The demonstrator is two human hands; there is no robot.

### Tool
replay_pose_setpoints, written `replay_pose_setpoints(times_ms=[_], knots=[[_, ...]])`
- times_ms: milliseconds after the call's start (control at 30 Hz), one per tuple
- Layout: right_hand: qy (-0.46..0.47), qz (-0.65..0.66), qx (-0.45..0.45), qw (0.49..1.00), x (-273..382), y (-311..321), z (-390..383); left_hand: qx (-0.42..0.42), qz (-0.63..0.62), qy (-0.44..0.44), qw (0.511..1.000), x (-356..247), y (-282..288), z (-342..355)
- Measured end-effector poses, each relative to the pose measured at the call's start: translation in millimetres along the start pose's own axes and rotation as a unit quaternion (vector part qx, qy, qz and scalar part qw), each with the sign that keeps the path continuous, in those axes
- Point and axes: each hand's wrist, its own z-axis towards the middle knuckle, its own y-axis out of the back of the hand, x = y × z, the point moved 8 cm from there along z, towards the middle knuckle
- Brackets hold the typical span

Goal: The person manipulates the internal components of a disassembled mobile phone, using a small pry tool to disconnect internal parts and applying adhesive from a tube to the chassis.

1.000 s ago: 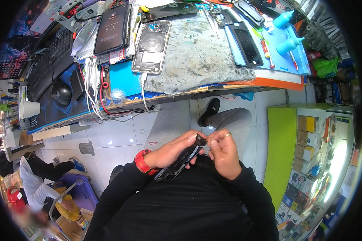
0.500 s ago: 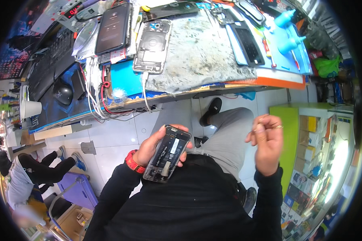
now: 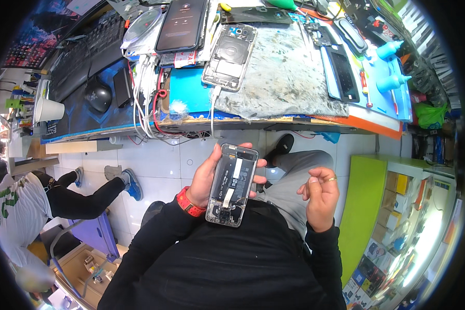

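Observation:
My left hand (image 3: 202,182), with a red watch on the wrist, holds an opened phone (image 3: 231,184) over my lap, its battery, ribbons and inner parts facing up. My right hand (image 3: 318,195), with a ring, is raised to the right of that phone, fingers loosely curled and apart, with nothing visible in them. On the bench above lie a second opened phone (image 3: 225,57) with a white cable plugged in, a black phone (image 3: 181,26) on a stack at its left, and a grey stained mat (image 3: 287,90).
Bench front holds loose cables (image 3: 142,108), a mouse (image 3: 99,95) and a paper cup (image 3: 49,109). Blue bottles (image 3: 388,82) and a screwdriver (image 3: 366,88) lie right. A green-sided display cabinet (image 3: 357,212) stands at my right; a seated person (image 3: 67,201) is at lower left.
My right hand has left the phone and moved rightward. The phone has been turned from edge-on to face up in my left hand and raised slightly. The view has shifted.

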Motion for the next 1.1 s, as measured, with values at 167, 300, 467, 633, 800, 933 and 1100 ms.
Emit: replay_pose_setpoints(times_ms=[167, 300, 467, 633, 800, 933, 1100], knots=[[-0.002, -0.013, 0.001, 1.000, -4, 4, 0, -0.026, 0.004, -0.005, 1.000, 1, -1, 0], [0.034, -0.051, -0.024, 0.998, -5, 17, 3, -0.041, -0.011, -0.021, 0.999, 4, 4, 1], [0.070, -0.061, -0.027, 0.995, 5, 22, 4, -0.015, -0.003, -0.041, 0.999, 3, 2, 0], [0.102, -0.087, -0.007, 0.991, 5, 27, 0, 0.020, 0.002, -0.039, 0.999, 5, -4, 0], [-0.008, -0.078, -0.098, 0.992, -11, 55, -1, 0.043, 0.005, -0.024, 0.999, 9, -11, 0], [-0.007, -0.121, -0.161, 0.979, -23, 92, 10, 0.017, 0.049, -0.018, 0.998, 11, -9, -2], [-0.007, -0.129, -0.179, 0.975, -48, 137, 9, 0.015, 0.058, -0.011, 0.998, 13, -10, -2]])
